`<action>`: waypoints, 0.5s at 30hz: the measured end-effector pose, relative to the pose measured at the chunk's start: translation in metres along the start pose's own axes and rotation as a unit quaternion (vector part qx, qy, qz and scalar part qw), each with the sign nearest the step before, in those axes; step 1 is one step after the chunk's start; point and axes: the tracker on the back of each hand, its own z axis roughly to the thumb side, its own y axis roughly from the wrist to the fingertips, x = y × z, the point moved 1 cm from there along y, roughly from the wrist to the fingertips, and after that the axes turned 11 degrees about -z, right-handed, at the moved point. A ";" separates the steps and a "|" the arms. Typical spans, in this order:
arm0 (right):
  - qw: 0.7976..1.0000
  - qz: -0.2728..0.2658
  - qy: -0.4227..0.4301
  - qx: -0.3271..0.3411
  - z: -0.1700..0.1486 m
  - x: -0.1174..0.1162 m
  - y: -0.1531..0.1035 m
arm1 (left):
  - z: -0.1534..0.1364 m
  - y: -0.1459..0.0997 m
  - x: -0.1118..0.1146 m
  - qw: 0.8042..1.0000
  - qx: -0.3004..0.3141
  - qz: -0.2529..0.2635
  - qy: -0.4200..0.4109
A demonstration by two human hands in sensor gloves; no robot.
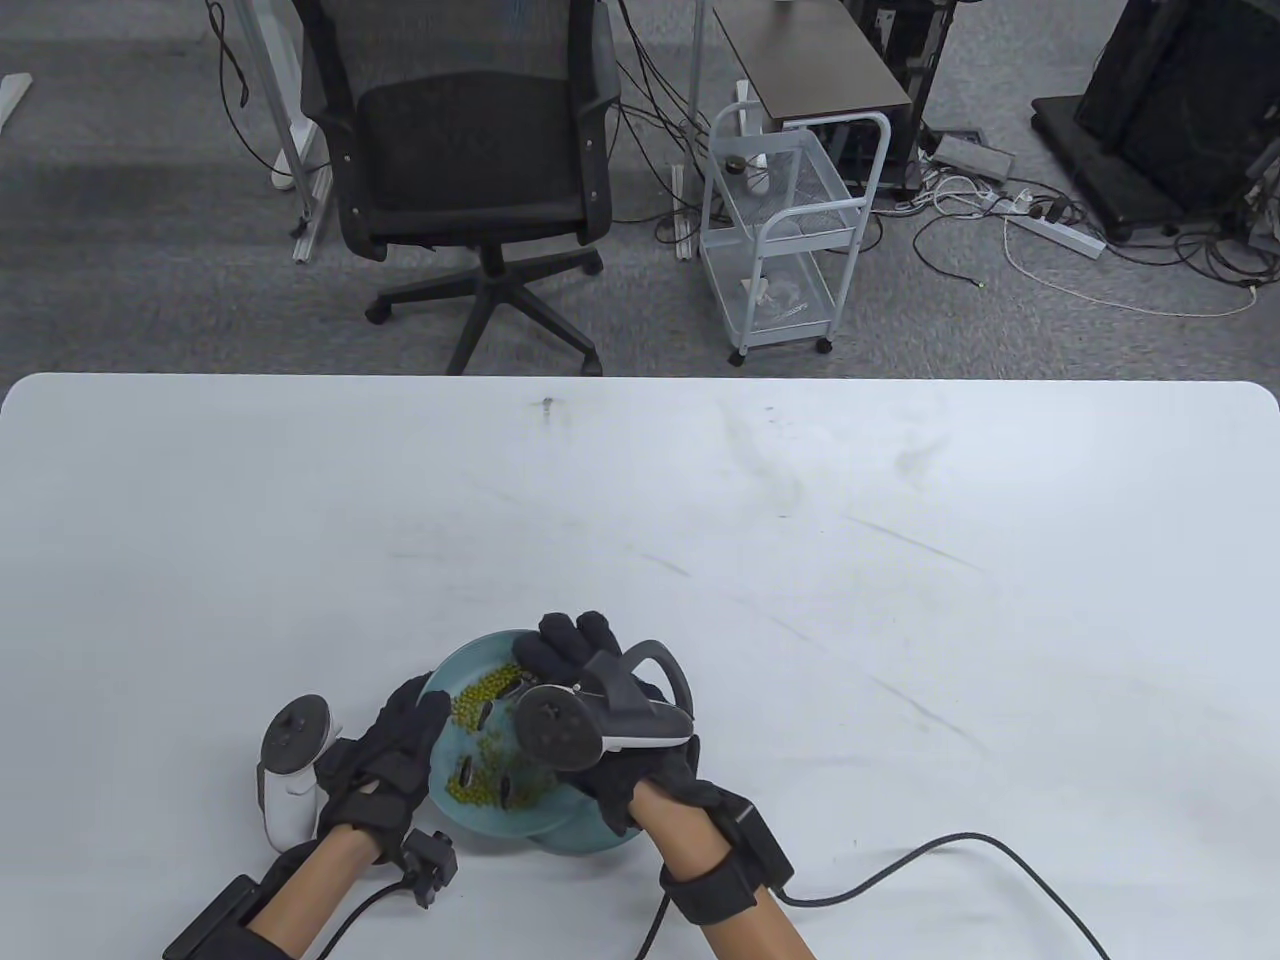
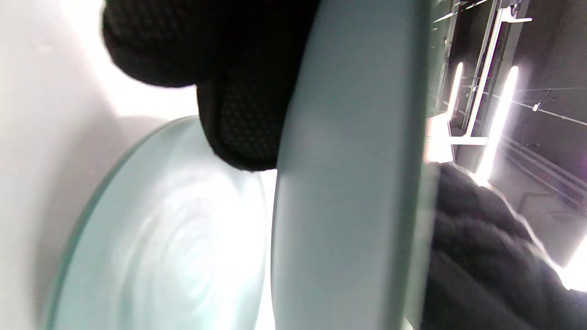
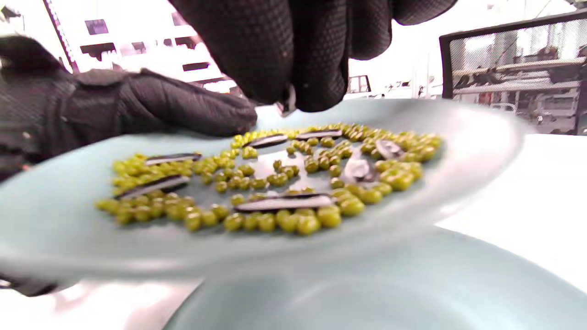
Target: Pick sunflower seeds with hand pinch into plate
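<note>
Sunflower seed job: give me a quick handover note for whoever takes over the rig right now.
Left hand holds the upper plate by its rim, lifted above the lower plate.
Right hand pinches one sunflower seed over the upper plate.
Upper plate: green beans with several seeds among them.
Lower plate: no seeds visible.
Left: drop this seed in the lower plate, pick the rest.

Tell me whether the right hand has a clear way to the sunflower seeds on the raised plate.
Probably yes. The right hand hangs directly over the raised plate, already pinching what looks like one seed; the other sunflower seeds lie uncovered among green beans. The left hand grips only the rim.
</note>
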 end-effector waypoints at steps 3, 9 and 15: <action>0.999 -0.023 0.015 -0.033 -0.014 0.015 -0.019 | -0.001 0.000 -0.002 1.000 -0.004 0.003 -0.010; 0.994 -0.061 0.030 -0.080 -0.045 0.040 -0.044 | -0.002 0.001 -0.005 1.000 -0.009 0.005 -0.015; 0.988 0.038 0.058 -0.135 -0.081 -0.006 -0.073 | 0.002 0.000 -0.014 1.000 -0.002 0.014 -0.009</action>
